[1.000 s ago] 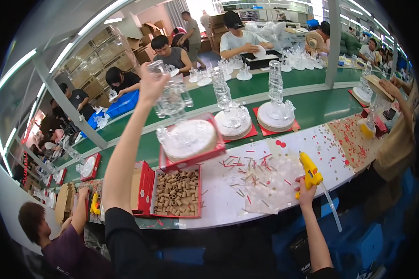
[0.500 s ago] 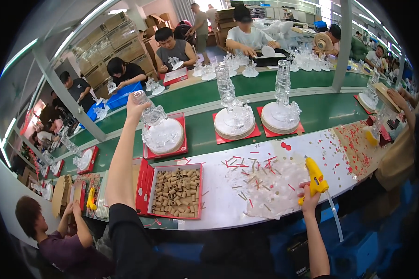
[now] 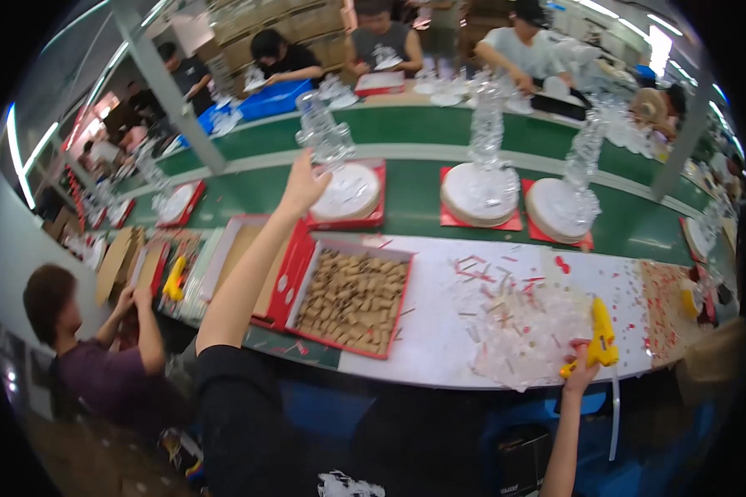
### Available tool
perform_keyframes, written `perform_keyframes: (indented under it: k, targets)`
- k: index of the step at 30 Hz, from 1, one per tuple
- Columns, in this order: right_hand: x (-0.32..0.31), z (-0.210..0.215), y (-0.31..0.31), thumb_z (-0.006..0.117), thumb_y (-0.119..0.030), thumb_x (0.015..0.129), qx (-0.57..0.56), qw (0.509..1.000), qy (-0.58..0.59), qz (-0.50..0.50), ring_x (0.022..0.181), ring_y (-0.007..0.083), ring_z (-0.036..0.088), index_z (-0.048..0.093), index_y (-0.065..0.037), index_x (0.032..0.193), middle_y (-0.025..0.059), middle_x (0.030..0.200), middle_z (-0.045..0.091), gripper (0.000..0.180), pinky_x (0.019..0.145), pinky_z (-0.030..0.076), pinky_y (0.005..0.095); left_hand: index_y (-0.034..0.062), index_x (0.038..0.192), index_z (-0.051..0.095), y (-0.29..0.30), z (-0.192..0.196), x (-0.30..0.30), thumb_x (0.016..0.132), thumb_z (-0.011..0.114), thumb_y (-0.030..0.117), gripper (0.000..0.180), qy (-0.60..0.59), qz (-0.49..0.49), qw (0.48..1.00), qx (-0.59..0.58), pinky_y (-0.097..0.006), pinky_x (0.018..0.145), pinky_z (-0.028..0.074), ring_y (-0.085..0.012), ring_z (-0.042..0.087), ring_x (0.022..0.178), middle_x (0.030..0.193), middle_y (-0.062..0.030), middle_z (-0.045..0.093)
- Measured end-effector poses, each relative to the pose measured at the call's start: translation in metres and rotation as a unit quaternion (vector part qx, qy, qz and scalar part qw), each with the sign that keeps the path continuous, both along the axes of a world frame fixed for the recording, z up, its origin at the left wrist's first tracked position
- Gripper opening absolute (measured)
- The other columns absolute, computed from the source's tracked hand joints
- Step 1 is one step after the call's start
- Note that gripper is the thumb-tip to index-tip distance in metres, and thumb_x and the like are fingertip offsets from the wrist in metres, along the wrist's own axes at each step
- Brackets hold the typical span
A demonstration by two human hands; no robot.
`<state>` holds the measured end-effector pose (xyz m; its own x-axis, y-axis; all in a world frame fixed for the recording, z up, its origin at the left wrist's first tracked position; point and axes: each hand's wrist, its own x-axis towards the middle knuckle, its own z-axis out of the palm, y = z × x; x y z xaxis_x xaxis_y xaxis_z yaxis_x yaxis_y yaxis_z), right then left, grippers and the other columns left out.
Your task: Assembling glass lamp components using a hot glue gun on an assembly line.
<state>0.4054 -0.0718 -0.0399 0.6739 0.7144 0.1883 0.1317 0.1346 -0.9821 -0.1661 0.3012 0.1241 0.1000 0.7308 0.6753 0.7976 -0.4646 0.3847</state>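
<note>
Nearest us, our right hand (image 3: 583,364) has its grip closed around the handle of a yellow glue gun (image 3: 603,335), with a clear glue stick (image 3: 614,414) trailing below, beside scraps on the white desk (image 3: 427,323). To the left, a red box (image 3: 400,306) holds short cardboard tubes (image 3: 348,294). Farther off, our left hand (image 3: 305,186) has a loosely spread grip, blurred, just before a clear tower (image 3: 326,132); we cannot tell whether it touches. The tower stands on a white round base (image 3: 348,195) in a red tray (image 3: 348,224) on the green belt (image 3: 410,203). We judge it stiff, slick and brittle, probably top-heavy, so we would take hold low, at the base, sparing its thin details. Beyond, co-workers sit around a blue bin (image 3: 275,101).
</note>
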Motion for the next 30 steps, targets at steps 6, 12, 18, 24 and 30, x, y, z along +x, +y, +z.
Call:
perform_keyframes:
  k: [6, 12, 18, 24, 30]
  targets:
    - [0.002, -0.004, 0.008, 0.054, -0.017, 0.095, -0.015, 0.999, 0.03, -0.007, 0.088, 0.0128, 0.062, 0.058, -0.005, 0.107, 0.0059, 0.1, 0.064, 0.018, 0.06, 0.048, 0.0218, 0.0011, 0.131, 0.044, -0.177, 0.031, -0.041, 0.08, 0.067, 0.025, 0.061, 0.199, 0.059, 0.947, -0.244, -0.043, 0.084, 0.049, -0.0379, 0.06, 0.098, 0.106, -0.0209, 0.062]
    - [0.005, -0.001, 0.006, 0.052, -0.02, 0.095, -0.02, 1.0, 0.005, -0.004, 0.099, 0.0157, 0.063, 0.058, -0.007, 0.11, 0.005, 0.105, 0.064, 0.02, 0.065, 0.048, 0.0237, 0.0026, 0.137, 0.036, -0.213, 0.01, -0.065, 0.08, 0.063, 0.016, 0.064, 0.151, -0.016, 0.912, -0.38, -0.044, 0.072, 0.051, -0.0407, 0.064, 0.08, 0.085, -0.0253, 0.065]
    - [-0.005, 0.008, 0.005, 0.053, -0.018, 0.095, -0.013, 0.998, 0.062, -0.012, 0.098, 0.0159, 0.062, 0.057, -0.005, 0.11, 0.0071, 0.105, 0.064, 0.021, 0.067, 0.049, 0.0249, 0.0072, 0.14, 0.038, -0.199, 0.07, -0.018, 0.078, 0.056, 0.006, 0.064, -0.097, -0.061, 0.954, -0.275, -0.028, 0.065, 0.049, -0.0133, 0.058, 0.068, 0.088, -0.0098, 0.064]
    - [-0.001, 0.005, 0.004, 0.053, -0.019, 0.094, -0.001, 0.998, 0.064, -0.019, 0.097, 0.0162, 0.063, 0.057, -0.005, 0.11, 0.0069, 0.105, 0.064, 0.021, 0.067, 0.049, 0.0249, 0.0005, 0.101, 0.067, -0.187, 0.106, 0.061, 0.083, 0.055, 0.01, 0.024, -0.1, -0.155, 0.905, -0.383, -0.02, 0.067, 0.046, -0.0035, 0.056, 0.078, 0.088, -0.0014, 0.065]
    - [-0.004, 0.008, -0.001, 0.055, -0.019, 0.093, 0.003, 0.994, 0.106, -0.016, 0.095, 0.0164, 0.064, 0.058, -0.006, 0.107, 0.0057, 0.101, 0.065, 0.019, 0.066, 0.051, 0.0252, 0.0083, 0.141, 0.035, -0.25, 0.113, 0.188, 0.083, 0.058, 0.009, 0.063, 0.006, -0.335, 0.876, -0.346, -0.029, 0.063, 0.05, -0.0132, 0.063, 0.065, 0.08, -0.0092, 0.066]
